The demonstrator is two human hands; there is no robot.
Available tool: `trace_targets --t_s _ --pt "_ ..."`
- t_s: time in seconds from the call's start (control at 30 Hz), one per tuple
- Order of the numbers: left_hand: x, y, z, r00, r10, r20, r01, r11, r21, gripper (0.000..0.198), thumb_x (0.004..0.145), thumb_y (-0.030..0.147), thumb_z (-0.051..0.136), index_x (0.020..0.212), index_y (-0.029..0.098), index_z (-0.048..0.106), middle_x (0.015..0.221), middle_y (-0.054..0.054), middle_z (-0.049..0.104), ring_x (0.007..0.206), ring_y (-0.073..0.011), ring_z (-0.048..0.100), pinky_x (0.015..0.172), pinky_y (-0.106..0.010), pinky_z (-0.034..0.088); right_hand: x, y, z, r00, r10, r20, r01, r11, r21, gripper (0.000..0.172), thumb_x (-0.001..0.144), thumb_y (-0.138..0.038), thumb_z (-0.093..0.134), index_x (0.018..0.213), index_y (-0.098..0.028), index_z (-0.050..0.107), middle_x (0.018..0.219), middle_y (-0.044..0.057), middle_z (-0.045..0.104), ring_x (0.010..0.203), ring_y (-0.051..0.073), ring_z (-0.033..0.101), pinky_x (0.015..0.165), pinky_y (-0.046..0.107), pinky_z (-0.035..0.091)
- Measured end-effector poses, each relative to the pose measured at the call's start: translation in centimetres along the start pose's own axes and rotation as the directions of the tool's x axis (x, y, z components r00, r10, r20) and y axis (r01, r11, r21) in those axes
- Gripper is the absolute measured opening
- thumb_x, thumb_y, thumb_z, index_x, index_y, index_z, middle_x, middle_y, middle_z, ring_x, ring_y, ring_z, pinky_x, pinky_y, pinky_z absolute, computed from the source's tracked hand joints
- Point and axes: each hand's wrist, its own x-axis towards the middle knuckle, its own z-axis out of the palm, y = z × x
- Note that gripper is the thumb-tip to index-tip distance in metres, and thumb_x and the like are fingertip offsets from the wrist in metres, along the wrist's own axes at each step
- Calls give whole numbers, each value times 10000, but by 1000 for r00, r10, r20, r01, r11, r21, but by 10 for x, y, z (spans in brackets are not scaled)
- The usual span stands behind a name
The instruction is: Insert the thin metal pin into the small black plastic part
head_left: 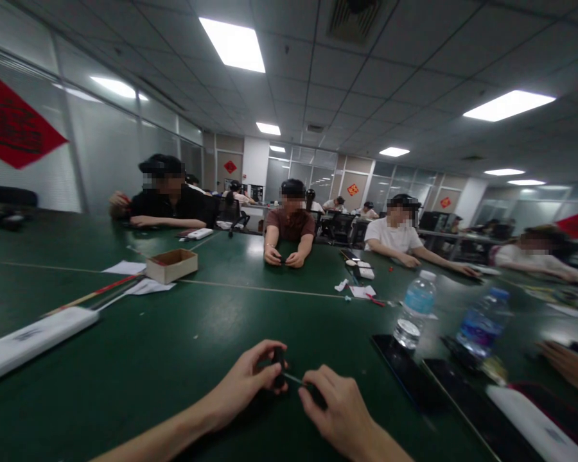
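Observation:
Near the front of the green table, my left hand (pixel 248 375) is closed on a small black block-like object (pixel 280 367), held upright between thumb and fingers. My right hand (pixel 340 404) grips a thin tool that looks like a screwdriver (pixel 294 379). Its slim metal shaft points left and its tip meets the side of the black object. Fingers cover most of the tool's dark handle. Whether the tip is inside the object or only touching it, I cannot tell.
Right of my hands lie a dark phone (pixel 404 372), a clear water bottle (pixel 417 308) and a blue-capped bottle (pixel 484 324). A white power strip (pixel 33 343) and an open cardboard box (pixel 172 265) are on the left. Several people sit around the table (pixel 173 333).

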Motion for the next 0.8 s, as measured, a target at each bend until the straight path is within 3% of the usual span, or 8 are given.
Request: trace_targets --t_s 0.27,0.43,0.63,0.8 --pt "3 -4 -2 990 10 -143 -5 999 34 351 805 360 618 1089 158 577 947 -69 622 729 -167 609 645 -276 450 3 -2 0 1000 -2 -31 3 1000 17 172 900 -224 442 1027 -206 557 829 30 582 655 127 573 596 217 426" --pt "2 -1 -1 994 13 -108 -7 999 52 437 757 339 674 1137 137 599 922 -95 674 821 -211 606 697 -303 453 4 -3 -5 999 2 47 -2 1000 2 188 920 -241 423 1047 -224 561 837 28 570 679 136 571 607 232 415" --pt "1 2 -1 998 10 -54 -9 1000 27 442 714 269 713 1131 155 619 1007 -98 675 944 -244 589 812 -355 457 4 -3 -5 999 25 47 -24 1000 -12 231 934 -243 400 1112 -217 544 852 40 581 675 138 567 598 238 398" --pt "1 2 -1 995 17 -96 -15 1000 23 450 752 293 683 1175 171 593 1053 -103 666 974 -239 591 851 -358 452 3 -4 -6 996 44 83 -41 998 -40 217 931 -246 394 1076 -223 554 832 34 577 672 139 566 607 240 394"
